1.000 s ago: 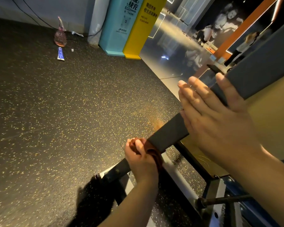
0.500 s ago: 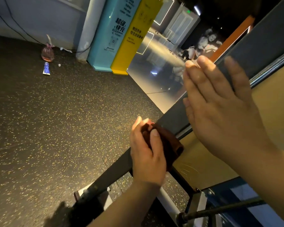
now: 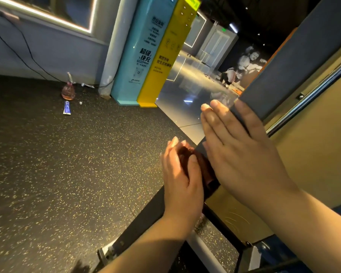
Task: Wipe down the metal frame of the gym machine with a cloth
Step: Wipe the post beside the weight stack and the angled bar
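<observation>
A dark square metal frame bar (image 3: 295, 62) of the gym machine slants from lower left to upper right across the view. My left hand (image 3: 182, 180) presses a dark reddish-brown cloth (image 3: 203, 166) against the bar's left face, with the fingers wrapped over the cloth. My right hand (image 3: 242, 154) lies flat with fingers straight and together against the bar just above the cloth, holding nothing. The cloth is partly hidden between the two hands.
A tan panel (image 3: 321, 154) and a chrome rail (image 3: 311, 95) sit behind the bar. On the speckled rubber floor (image 3: 67, 174) lie a pink spray bottle (image 3: 68, 89) and a blue tube (image 3: 67, 107). A teal and yellow kiosk (image 3: 146, 56) stands by the wall.
My left hand has slid the cloth up along the bar from its lower end to just under my right hand. The camera has tilted upward.
</observation>
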`<state>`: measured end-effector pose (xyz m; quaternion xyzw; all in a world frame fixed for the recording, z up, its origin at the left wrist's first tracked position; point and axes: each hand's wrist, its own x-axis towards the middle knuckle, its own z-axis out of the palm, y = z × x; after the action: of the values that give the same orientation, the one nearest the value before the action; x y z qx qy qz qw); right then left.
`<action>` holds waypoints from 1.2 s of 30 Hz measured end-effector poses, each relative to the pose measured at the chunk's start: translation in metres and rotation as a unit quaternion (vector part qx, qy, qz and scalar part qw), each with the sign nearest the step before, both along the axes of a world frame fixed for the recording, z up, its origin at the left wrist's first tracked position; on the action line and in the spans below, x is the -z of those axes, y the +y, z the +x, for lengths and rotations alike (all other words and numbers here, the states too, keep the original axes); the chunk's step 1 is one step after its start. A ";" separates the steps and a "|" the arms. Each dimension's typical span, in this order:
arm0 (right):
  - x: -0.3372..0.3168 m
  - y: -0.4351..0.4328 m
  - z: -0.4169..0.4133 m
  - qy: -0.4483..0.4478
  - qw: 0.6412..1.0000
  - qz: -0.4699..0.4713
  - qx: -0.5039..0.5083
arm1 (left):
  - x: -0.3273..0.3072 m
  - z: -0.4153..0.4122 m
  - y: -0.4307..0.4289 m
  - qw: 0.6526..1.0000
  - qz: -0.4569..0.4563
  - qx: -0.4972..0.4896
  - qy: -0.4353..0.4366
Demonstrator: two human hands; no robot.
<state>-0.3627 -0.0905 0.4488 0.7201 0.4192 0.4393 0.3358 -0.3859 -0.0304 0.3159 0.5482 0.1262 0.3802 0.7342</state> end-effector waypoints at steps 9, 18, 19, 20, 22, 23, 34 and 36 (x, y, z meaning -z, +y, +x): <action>0.003 -0.001 0.005 -0.028 0.999 0.015 -0.038 | 0.043 -0.003 -0.004 0.991 -0.105 0.033 0.075; -0.003 0.001 0.003 -0.017 0.999 -0.031 -0.017 | 0.055 0.000 -0.006 0.981 -0.162 -0.010 0.106; -0.010 -0.003 0.002 -0.003 0.998 -0.054 -0.024 | 0.059 0.002 -0.005 0.970 -0.198 -0.022 0.138; -0.020 -0.007 0.003 0.012 0.996 -0.075 -0.035 | 0.058 0.006 -0.003 0.966 -0.204 -0.036 0.157; -0.050 -0.011 0.003 0.023 0.994 -0.089 -0.051 | 0.037 0.013 -0.001 0.959 -0.233 -0.043 0.157; -0.068 -0.012 0.004 0.015 0.996 -0.076 -0.054 | 0.020 0.016 -0.003 0.961 -0.235 -0.033 0.141; -0.099 -0.006 0.005 -0.043 0.997 -0.055 0.026 | -0.079 0.013 -0.008 0.997 0.025 -0.073 0.006; -0.099 -0.006 0.008 -0.039 0.998 -0.048 0.012 | -0.048 0.010 -0.013 0.997 -0.032 -0.064 0.035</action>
<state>-0.3544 -0.0965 0.5478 0.6907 0.4177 0.4423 0.3909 -0.3756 -0.0429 0.3635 0.5283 0.1985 0.4033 0.7204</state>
